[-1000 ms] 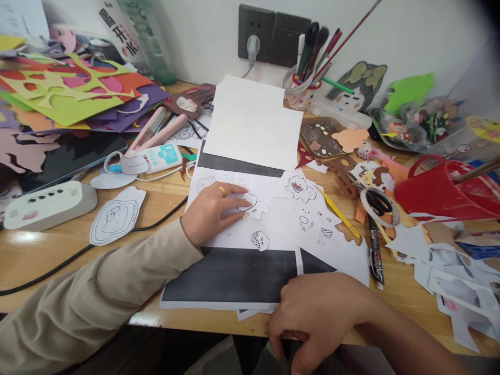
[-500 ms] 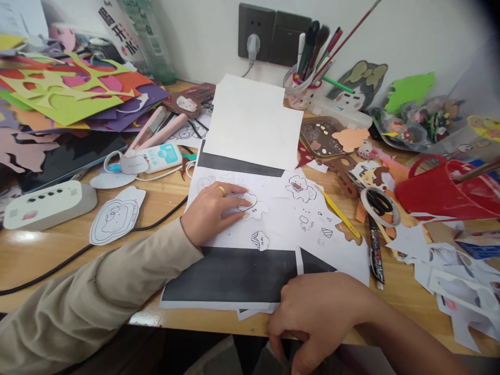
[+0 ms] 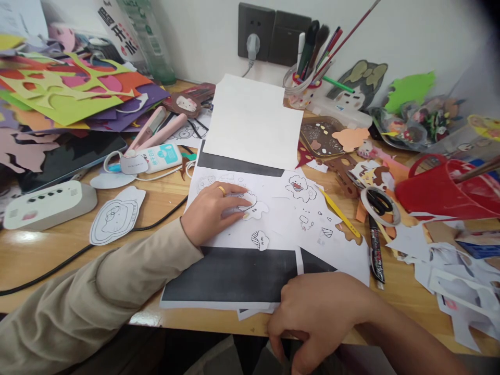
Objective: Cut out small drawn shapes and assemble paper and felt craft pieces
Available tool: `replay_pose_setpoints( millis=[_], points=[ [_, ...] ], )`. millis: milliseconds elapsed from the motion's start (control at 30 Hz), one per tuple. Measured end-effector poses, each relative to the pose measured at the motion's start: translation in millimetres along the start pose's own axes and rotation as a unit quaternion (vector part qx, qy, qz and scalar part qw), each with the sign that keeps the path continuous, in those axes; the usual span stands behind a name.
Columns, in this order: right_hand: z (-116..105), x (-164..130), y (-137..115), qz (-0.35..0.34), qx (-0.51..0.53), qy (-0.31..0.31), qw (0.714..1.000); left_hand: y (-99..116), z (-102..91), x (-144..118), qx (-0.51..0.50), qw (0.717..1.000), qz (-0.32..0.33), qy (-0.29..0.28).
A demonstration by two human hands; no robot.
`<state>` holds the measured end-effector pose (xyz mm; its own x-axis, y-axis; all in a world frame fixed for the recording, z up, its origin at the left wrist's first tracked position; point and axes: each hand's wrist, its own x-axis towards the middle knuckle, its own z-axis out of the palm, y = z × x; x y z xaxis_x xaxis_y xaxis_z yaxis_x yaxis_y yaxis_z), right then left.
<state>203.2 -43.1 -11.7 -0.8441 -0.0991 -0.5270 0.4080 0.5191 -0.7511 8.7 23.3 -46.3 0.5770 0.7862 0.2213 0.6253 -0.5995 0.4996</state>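
Because the head camera looks down over the bench (image 3: 406, 317), the left hand (image 3: 207, 211) shows plainly, lying on the printed sheet (image 3: 219, 237) midway along the bench's front edge and set back from it. Its fingers are a little spread, with their tips on the white cut-out (image 3: 258, 209), which lies on the sheet; the hand seems to be steadying it. Done well, that calls for light, even pressure straight down, since thin paper probably slides or creases under a sideways push. Fingertips placed away from the inked lines would leave the drawing easier to see.

The right hand (image 3: 320, 312) hangs at the bench's front edge, fingers bent downward; whether they pinch anything, I cannot tell. Keeping that wrist from dragging on the sheet's near corner would help hold everything square. The small striped cut-out (image 3: 260, 240) lies loose just in front of the left fingertips, so a sleeve or knuckle could nudge it. Toward the bench's right side lie a yellow strip (image 3: 341, 212) and a black marker (image 3: 375, 255).
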Motion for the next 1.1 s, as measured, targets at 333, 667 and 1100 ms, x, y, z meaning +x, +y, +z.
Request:
replay_pose_setpoints(
  millis=[333,667,1100],
  points=[
    [-0.7,0.3,0.7,0.001,0.002,-0.004,1.0,-0.1,1.1,-0.8,-0.009,1.0,-0.002,0.011],
    [-1.3,-0.4,-0.1,0.004,-0.006,-0.006,1.0,11.3,-12.5,-2.5,-0.045,0.993,0.047,0.103],
    [0.1,-0.2,1.2,-0.001,0.005,-0.011,1.0,22.1,2.9,-11.2,0.115,0.966,0.216,-0.082]
  ],
)
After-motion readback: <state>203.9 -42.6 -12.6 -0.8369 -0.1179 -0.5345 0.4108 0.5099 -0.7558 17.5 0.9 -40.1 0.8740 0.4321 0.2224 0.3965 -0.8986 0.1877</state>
